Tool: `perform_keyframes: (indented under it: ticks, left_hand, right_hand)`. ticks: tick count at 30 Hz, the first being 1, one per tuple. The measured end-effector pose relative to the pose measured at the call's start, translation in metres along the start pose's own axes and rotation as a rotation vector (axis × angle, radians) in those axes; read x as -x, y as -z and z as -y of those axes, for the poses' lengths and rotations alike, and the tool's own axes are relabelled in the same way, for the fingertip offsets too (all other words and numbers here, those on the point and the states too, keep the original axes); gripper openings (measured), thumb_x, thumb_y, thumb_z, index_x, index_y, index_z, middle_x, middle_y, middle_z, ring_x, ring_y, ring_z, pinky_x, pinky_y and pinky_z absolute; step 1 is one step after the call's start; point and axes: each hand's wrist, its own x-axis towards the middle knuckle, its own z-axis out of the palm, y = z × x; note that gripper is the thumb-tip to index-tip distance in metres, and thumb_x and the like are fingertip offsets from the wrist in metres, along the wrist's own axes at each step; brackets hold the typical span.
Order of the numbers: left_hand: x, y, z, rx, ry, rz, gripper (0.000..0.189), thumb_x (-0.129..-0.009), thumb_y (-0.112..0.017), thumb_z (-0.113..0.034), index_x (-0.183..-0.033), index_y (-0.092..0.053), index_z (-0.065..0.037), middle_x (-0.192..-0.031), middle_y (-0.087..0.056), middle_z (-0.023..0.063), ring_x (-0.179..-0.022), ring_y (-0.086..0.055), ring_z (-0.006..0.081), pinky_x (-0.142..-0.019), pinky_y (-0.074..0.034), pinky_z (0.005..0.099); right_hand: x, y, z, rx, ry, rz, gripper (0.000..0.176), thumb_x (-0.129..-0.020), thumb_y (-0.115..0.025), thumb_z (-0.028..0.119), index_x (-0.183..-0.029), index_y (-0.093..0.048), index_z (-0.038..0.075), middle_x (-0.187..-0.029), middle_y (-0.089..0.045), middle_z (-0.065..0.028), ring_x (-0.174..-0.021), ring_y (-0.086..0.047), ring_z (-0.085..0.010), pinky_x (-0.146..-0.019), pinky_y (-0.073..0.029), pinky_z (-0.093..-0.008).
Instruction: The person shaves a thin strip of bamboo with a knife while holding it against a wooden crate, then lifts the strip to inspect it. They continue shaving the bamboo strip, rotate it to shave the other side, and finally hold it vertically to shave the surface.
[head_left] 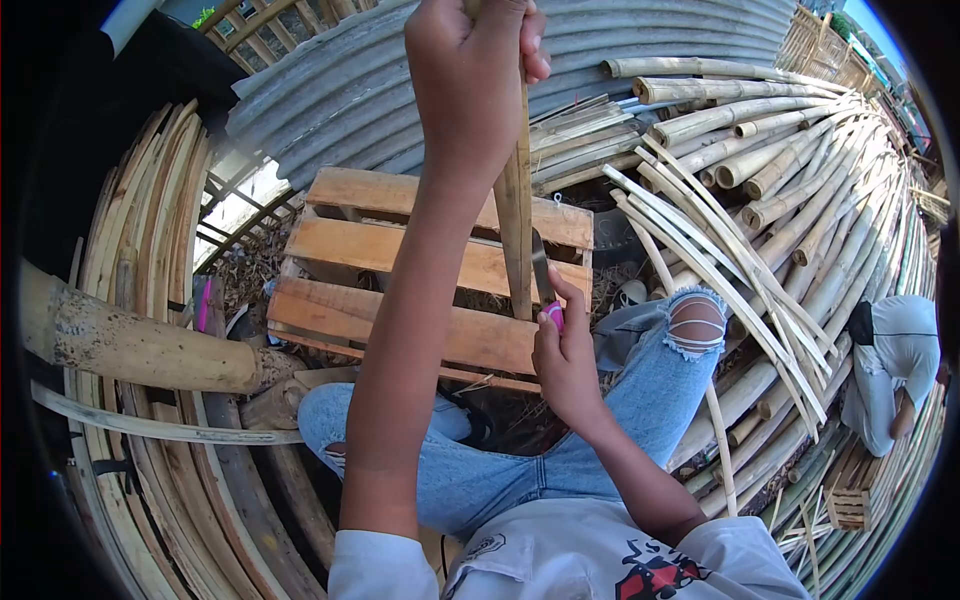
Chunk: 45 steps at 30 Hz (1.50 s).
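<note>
My left hand (470,80), raised at the top of the head view, is closed around the upper part of a bamboo strip (515,220). The strip runs down from it, nearly upright, with its lower end over a low wooden slatted crate (400,250) in front of my knees. My right hand (568,360) is wrapped around the pink handle of a knife (541,270). Its dark blade points upward, close along the right side of the strip near the lower end.
Corrugated sheeting (370,85) stands behind the crate. Bamboo poles (780,150) and pale split strips (730,260) pile up on the right. More strips (150,230) and a thick bamboo pole (150,345) lie left. A crouching person (890,350) is at far right.
</note>
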Motion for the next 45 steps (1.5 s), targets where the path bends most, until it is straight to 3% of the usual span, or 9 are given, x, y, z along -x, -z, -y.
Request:
perform_keyframes:
  ticks: [1,6,9,13,17,25,33,35,45]
  left_hand:
    - [0.002,0.0,0.003,0.021,-0.02,-0.003,0.031,-0.091,-0.058,-0.035,-0.08,-0.046,-0.008,-0.054,-0.041,-0.0022,-0.042,-0.042,0.0061,-0.039,-0.035,0.0187]
    - [-0.001,-0.001,0.007,-0.011,-0.07,-0.034,0.032,-0.091,-0.058,-0.034,-0.076,-0.044,-0.009,-0.052,-0.041,-0.0023,-0.04,-0.043,0.0068,-0.038,-0.036,0.0186]
    - [-0.004,0.015,0.008,0.027,-0.13,0.101,0.034,-0.09,-0.06,-0.034,-0.076,-0.044,-0.006,-0.057,-0.042,0.0021,-0.05,-0.044,0.0092,-0.048,-0.037,0.0228]
    - [-0.006,0.021,0.007,0.014,-0.139,0.123,0.034,-0.09,-0.059,-0.034,-0.077,-0.044,-0.007,-0.057,-0.042,0.0018,-0.049,-0.043,0.0098,-0.049,-0.037,0.0236]
    - [0.001,0.013,0.004,0.014,-0.153,0.131,0.033,-0.091,-0.058,-0.033,-0.077,-0.044,-0.007,-0.058,-0.042,0.002,-0.05,-0.043,0.0099,-0.049,-0.037,0.0233]
    - [-0.014,0.028,0.011,0.065,-0.159,0.088,0.033,-0.091,-0.058,-0.033,-0.075,-0.044,-0.008,-0.054,-0.042,0.0,-0.044,-0.043,0.0083,-0.043,-0.037,0.021]
    - [-0.007,0.014,0.013,-0.001,-0.148,-0.006,0.034,-0.091,-0.058,-0.036,-0.074,-0.043,-0.01,-0.052,-0.041,-0.0031,-0.04,-0.043,0.006,-0.038,-0.037,0.018]
    - [-0.009,0.02,0.01,-0.014,-0.165,-0.043,0.033,-0.091,-0.058,-0.036,-0.075,-0.043,-0.01,-0.052,-0.041,-0.003,-0.04,-0.043,0.006,-0.038,-0.037,0.0181]
    - [-0.001,0.014,0.006,0.028,-0.079,-0.008,0.032,-0.091,-0.058,-0.035,-0.077,-0.043,-0.01,-0.052,-0.042,-0.002,-0.04,-0.044,0.0064,-0.038,-0.036,0.0186]
  right_hand:
    - [0.005,0.007,0.011,-0.004,-0.107,0.093,0.042,-0.096,-0.037,0.008,-0.136,-0.026,0.005,-0.075,-0.053,-0.0136,-0.062,-0.053,-0.019,-0.061,-0.041,-0.037]
    - [-0.028,0.015,0.079,-0.05,0.139,-0.006,0.042,-0.095,-0.036,0.007,-0.135,-0.025,0.004,-0.067,-0.052,-0.0237,-0.056,-0.053,-0.0383,-0.057,-0.042,-0.0418]
    - [0.001,0.002,0.04,0.077,-0.075,0.066,0.043,-0.094,-0.035,0.005,-0.135,-0.023,0.003,-0.073,-0.056,-0.0259,-0.065,-0.058,-0.0417,-0.062,-0.044,-0.0448]
    - [0.006,0.01,0.04,0.111,0.03,0.134,0.044,-0.093,-0.035,0.003,-0.135,-0.022,0.001,-0.079,-0.057,-0.0298,-0.074,-0.059,-0.0461,-0.065,-0.044,-0.0485]
    - [-0.036,0.008,0.066,-0.058,0.219,0.006,0.045,-0.092,-0.036,0.002,-0.135,-0.023,0.001,-0.075,-0.055,-0.0292,-0.066,-0.056,-0.0453,-0.063,-0.042,-0.0493]
    - [0.005,-0.002,0.007,0.105,-0.034,0.152,0.046,-0.091,-0.037,0.002,-0.135,-0.022,0.0,-0.069,-0.054,-0.0307,-0.063,-0.057,-0.0451,-0.059,-0.041,-0.0512]
    - [-0.017,-0.009,0.041,-0.075,0.192,-0.034,0.044,-0.092,-0.036,0.004,-0.135,-0.023,0.005,-0.069,-0.054,-0.0301,-0.06,-0.056,-0.044,-0.055,-0.042,-0.0478]
    - [0.003,-0.025,-0.026,0.053,0.089,-0.017,0.045,-0.093,-0.036,0.004,-0.136,-0.023,0.006,-0.069,-0.053,-0.0261,-0.057,-0.057,-0.0379,-0.054,-0.042,-0.0423]
    - [-0.028,-0.004,0.055,-0.298,0.082,0.061,0.042,-0.095,-0.037,0.008,-0.137,-0.027,0.006,-0.082,-0.052,-0.0179,-0.067,-0.051,-0.0203,-0.065,-0.041,-0.0335]
